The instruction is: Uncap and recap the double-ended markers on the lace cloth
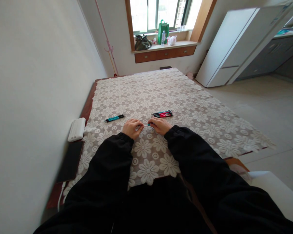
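Note:
My left hand (132,127) and my right hand (161,125) meet over the lace tablecloth (185,107), both pinching a thin teal pen (147,124) between their fingertips. The pen's middle shows in the gap between the hands; its ends are hidden by my fingers. A small bundle of red, teal and black pens (162,113) lies just beyond my right hand. Two teal and black pens (114,118) lie side by side to the far left of my left hand.
A white box (76,129) and a dark flat slab (70,161) sit at the table's left edge by the wall. A white cabinet (231,45) leans at the right. The windowsill (161,45) holds bags and a bottle. A white seat corner (275,191) is near right.

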The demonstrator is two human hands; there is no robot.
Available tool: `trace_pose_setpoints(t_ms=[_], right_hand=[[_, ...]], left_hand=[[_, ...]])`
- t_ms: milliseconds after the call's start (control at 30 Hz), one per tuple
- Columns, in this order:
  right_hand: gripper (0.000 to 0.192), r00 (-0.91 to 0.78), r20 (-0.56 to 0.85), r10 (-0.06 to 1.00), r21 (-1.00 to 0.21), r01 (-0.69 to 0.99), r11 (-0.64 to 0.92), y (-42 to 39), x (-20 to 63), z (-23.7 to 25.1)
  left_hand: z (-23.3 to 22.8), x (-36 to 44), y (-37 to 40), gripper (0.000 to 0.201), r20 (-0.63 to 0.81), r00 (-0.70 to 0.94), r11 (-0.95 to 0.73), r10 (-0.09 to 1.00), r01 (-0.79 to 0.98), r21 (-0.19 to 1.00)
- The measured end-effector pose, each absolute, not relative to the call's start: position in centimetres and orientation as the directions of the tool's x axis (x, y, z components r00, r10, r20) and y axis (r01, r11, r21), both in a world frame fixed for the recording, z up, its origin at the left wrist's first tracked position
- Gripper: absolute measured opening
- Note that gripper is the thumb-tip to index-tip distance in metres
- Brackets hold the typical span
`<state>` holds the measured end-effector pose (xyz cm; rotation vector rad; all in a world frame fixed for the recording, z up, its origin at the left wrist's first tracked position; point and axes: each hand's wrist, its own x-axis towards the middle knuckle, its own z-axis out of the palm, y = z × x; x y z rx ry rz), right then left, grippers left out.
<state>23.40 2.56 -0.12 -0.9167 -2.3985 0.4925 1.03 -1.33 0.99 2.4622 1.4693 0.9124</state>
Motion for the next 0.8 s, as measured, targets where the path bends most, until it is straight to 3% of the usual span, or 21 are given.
trace_pose_setpoints(t_ms=[400, 800], right_hand=[[0.016, -0.683, 0.366, 0.632, -0.469, 0.451, 0.760, 2.36, 23.26, 0.17], [0.015, -0.657, 0.349, 0.669, -0.464, 0.499, 0.732, 2.42, 23.43, 0.14]], left_hand=[[1.25, 1.25, -1.56, 0.014, 0.417, 0.330, -0.481, 0.847, 0.809, 0.338], [1.25, 1.28, -1.61, 0.014, 0.418, 0.302, -0.457, 0.857, 0.819, 0.347]])
